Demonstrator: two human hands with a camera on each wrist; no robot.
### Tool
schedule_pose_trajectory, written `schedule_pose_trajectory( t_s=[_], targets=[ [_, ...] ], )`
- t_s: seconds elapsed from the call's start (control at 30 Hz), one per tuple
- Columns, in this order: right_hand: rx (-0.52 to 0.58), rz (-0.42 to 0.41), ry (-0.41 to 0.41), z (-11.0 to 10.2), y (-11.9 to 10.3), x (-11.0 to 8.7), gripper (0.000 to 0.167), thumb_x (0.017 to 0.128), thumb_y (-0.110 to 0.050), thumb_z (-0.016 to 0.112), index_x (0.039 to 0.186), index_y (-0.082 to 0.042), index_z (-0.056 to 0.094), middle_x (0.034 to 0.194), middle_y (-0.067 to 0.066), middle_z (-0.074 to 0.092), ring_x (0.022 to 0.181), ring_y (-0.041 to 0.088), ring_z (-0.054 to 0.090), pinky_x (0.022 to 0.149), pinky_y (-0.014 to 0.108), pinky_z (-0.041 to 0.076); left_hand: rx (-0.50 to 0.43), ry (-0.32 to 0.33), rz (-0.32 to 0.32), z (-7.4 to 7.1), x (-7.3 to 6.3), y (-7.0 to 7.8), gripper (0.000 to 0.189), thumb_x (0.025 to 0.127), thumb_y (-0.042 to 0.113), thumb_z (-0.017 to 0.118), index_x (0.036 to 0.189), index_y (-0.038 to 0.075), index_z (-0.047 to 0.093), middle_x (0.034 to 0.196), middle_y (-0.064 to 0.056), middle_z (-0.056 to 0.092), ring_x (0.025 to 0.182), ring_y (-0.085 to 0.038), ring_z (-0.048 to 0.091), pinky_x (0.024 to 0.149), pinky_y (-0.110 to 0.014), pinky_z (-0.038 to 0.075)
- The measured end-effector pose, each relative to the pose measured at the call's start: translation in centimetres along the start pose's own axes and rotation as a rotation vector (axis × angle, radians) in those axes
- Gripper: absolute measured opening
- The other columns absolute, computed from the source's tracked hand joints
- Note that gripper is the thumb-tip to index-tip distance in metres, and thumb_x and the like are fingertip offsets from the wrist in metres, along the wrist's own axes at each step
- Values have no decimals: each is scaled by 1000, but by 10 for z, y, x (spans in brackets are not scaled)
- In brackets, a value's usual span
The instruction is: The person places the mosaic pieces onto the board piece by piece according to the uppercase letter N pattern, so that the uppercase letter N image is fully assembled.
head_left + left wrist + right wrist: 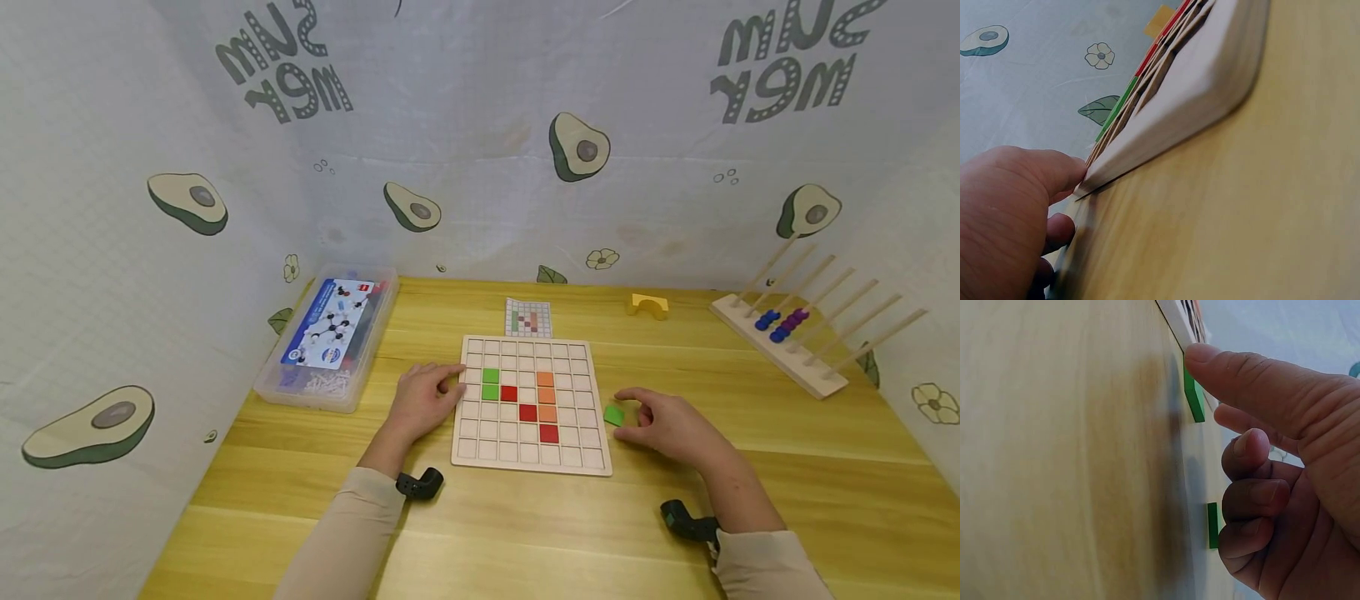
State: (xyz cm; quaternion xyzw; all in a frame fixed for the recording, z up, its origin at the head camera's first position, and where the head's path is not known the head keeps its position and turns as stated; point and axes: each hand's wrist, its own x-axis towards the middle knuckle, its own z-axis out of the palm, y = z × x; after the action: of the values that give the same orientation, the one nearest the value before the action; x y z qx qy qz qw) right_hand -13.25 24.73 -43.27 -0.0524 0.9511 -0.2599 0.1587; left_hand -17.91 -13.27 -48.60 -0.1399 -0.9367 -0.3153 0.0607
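A wooden grid board (480, 451) lies flat on the table, with two green squares, a diagonal of three red squares (528, 412) and a column of three orange squares (547, 396) in its cells. My left hand (422, 402) rests at the board's left edge, thumb and index fingertips touching it. Just off the right edge lies a loose green square tile (613, 414). My right hand (667, 423) is beside it, thumb and index spread apart around it, the other fingers curled. Another green tile (1212, 525) shows past those curled fingers in the right wrist view; the hand hides it from the head view.
A printed pattern card (528, 318) lies behind the board. At the left is a clear plastic box (342, 387) with a molecule-picture label. A yellow arch block (648, 306) sits at the back, and a wooden peg rack (780, 346) with blue and purple beads stands at right.
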Motion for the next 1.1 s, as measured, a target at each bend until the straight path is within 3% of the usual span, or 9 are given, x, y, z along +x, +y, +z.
schedule_pose_trajectory(
  t_s=[0.23,0.47,0.6,0.7,0.9,1.1],
  targets=[
    [13,10,-1,1,0,1,58,90,-36,78,137,-9,59,79,1,51,65,17,46,57,28,33,-1,1,-1,0,0,0,35,97,32,69,130,20,72,78,5,58,84,-18,52,100,-49,41],
    [7,-10,11,2,0,2,51,90,-34,78,132,-9,62,78,1,51,65,16,46,57,28,34,-12,-2,3,1,0,-1,35,97,31,69,130,20,72,77,5,57,84,-18,53,117,-54,34],
    [2,-14,11,3,0,3,46,91,-32,77,129,-10,63,78,1,50,65,16,46,57,28,33,-16,-1,7,1,0,-1,35,97,31,69,130,19,72,77,5,57,84,-18,53,118,-55,32],
    [-1,-9,10,4,1,4,43,91,-31,77,127,-11,64,79,1,50,66,17,46,58,29,33,-15,0,9,1,0,-1,35,97,31,69,130,19,72,77,5,57,83,-18,53,116,-54,34],
    [-1,-8,13,4,0,4,37,91,-28,77,122,-10,66,79,2,50,67,17,45,57,29,33,4,-3,2,1,0,-1,35,97,31,69,130,20,72,77,5,56,82,-17,50,94,-45,41],
    [1,-18,20,4,0,3,33,92,-28,76,118,-8,67,79,2,49,66,17,45,57,28,32,1,-4,2,1,0,0,35,97,31,69,130,20,72,77,6,56,80,-16,49,100,-47,41]
  ],
)
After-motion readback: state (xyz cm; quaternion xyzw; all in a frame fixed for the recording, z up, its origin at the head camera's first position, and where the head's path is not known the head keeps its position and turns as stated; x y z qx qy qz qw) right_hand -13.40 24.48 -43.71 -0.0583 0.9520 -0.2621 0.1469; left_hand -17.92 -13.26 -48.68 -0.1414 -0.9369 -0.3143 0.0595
